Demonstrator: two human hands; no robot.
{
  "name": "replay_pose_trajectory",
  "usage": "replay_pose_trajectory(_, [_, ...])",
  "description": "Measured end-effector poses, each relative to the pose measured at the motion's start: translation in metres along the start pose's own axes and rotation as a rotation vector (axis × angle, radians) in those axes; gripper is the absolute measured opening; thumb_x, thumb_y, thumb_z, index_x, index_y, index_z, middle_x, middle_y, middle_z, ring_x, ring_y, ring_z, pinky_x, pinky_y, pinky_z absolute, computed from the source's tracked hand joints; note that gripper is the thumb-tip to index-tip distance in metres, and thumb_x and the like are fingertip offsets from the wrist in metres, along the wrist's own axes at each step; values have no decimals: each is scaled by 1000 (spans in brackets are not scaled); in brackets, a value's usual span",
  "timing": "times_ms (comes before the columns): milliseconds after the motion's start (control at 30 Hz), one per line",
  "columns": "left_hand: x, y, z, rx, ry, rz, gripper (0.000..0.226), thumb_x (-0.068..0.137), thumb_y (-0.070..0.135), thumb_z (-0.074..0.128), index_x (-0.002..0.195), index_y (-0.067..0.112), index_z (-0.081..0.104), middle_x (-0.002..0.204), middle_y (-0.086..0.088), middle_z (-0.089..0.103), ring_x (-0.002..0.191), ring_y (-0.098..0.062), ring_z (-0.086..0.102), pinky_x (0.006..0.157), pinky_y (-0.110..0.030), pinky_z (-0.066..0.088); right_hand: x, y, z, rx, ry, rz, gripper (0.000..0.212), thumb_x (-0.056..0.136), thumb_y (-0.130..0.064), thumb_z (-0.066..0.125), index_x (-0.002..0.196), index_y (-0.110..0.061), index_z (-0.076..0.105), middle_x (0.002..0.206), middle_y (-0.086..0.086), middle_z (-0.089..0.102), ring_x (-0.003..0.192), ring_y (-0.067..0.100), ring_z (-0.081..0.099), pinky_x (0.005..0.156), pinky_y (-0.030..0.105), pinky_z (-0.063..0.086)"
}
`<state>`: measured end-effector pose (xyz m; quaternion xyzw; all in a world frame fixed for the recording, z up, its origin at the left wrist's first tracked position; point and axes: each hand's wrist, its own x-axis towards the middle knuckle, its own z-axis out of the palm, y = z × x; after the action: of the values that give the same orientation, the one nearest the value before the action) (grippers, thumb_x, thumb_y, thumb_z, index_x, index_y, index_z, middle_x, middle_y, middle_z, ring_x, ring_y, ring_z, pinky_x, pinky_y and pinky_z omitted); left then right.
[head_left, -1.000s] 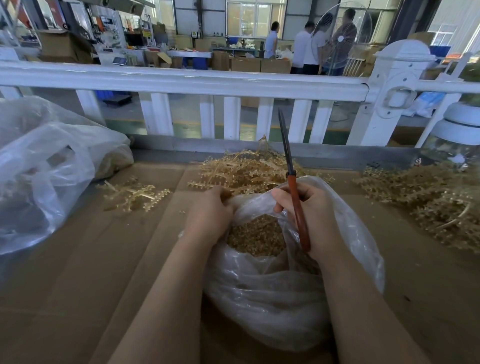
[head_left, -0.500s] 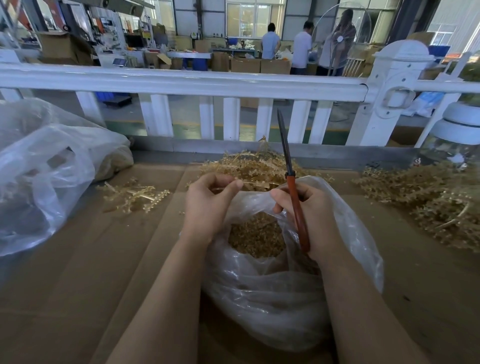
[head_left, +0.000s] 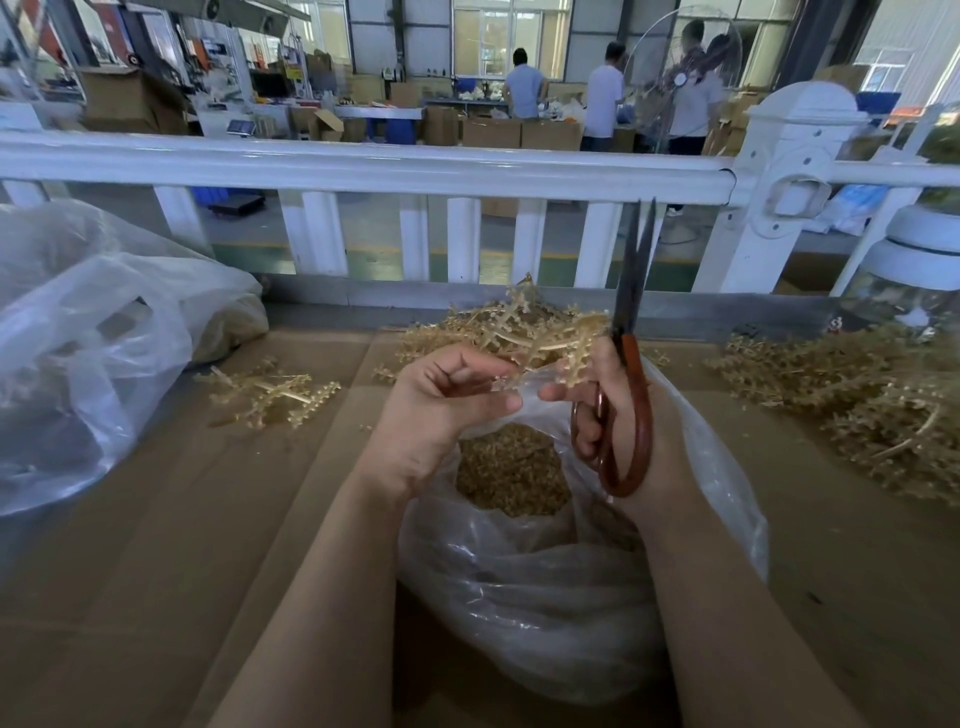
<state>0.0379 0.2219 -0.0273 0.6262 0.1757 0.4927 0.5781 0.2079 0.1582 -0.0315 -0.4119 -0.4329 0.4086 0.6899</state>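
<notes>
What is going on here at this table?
A person's left hand pinches a golden sprig above a clear bag, whose open mouth shows small cut bits. The right hand grips red-handled scissors, blades pointing up and slightly apart, not yet on the sprig. It looks like trimming work. More sprigs lie in a back pile and a right pile on the cardboard.

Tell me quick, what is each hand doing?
Left hand: closed, pinching a golden sprig.
Right hand: closed, holding the scissors.
</notes>
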Motion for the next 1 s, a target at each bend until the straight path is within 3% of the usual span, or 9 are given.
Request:
replay_pose_trajectory(67, [0,-1,1,4,11,0,33,68,-8,75,75,24,77,79,8,74,78,-4,69,69,-20,55,0,0,-3,28,31,1,51,84,-59,69,97,-10,68,69,11,64,48,23,42,43,23,35])
replay_pose_trajectory(200, [0,-3,0,3,64,-20,32,71,-11,73,71,20,74,90,-4,76,88,-15,71,79,-33,59,0,1,-9,-2,15,9,29,96,-27,68,97,2,63,60,4,59,42,14,33,43,29,19])
replay_pose_trajectory(267, [0,-1,0,-30,74,-50,27,70,-12,73,79,12,65,95,-12,74,91,-21,69,80,-40,57,0,-1,-9,-15,5,0,19,98,-17,62,94,2,61,59,-2,61,42,13,32,45,33,16])
replay_pose_trajectory(367, [-2,3,-4,-150,-34,-149,48,66,-11,78,99,11,51,92,1,74,87,-16,70,75,-31,59,-1,-3,-6,14,11,4,13,97,-16,63,87,-8,61,73,13,64,42,12,32,44,31,17])
replay_pose_trajectory(467, [-5,9,-9,-231,-210,-293,90,52,18,95,129,10,48,114,-7,70,101,-26,69,89,-37,58,-1,-4,-3,32,50,7,13,87,-24,69,74,-21,66,75,28,53,42,15,32,45,36,15])
replay_pose_trajectory(633, [-8,12,-12,-280,-329,-364,124,46,65,89,143,5,41,136,-25,55,121,-39,56,107,-52,44,-2,-6,-4,7,8,12,25,94,-19,66,71,-25,74,68,7,62,41,13,32,44,36,13])
replay_pose_trajectory(733, [-8,12,-9,-175,-306,-413,105,53,67,85,134,9,54,129,-22,62,118,-37,60,105,-51,45,-3,-6,-2,-17,6,-24,27,95,-13,64,74,-23,77,67,3,65,41,7,44,38,18,26])
replay_pose_trajectory(867, [-6,4,4,-38,-172,-420,28,71,24,87,97,21,78,101,-12,75,90,-23,72,78,-31,58,-3,-2,0,-164,-16,-54,16,97,-10,63,93,4,70,57,-5,61,45,4,57,45,11,43])
replay_pose_trajectory(1000, [-3,1,6,-59,-18,-376,17,71,16,78,86,9,73,82,-11,74,70,-18,70,61,-24,55,-3,-1,3,-181,2,-32,13,93,-11,68,92,1,68,53,-8,60,43,1,55,44,8,41])
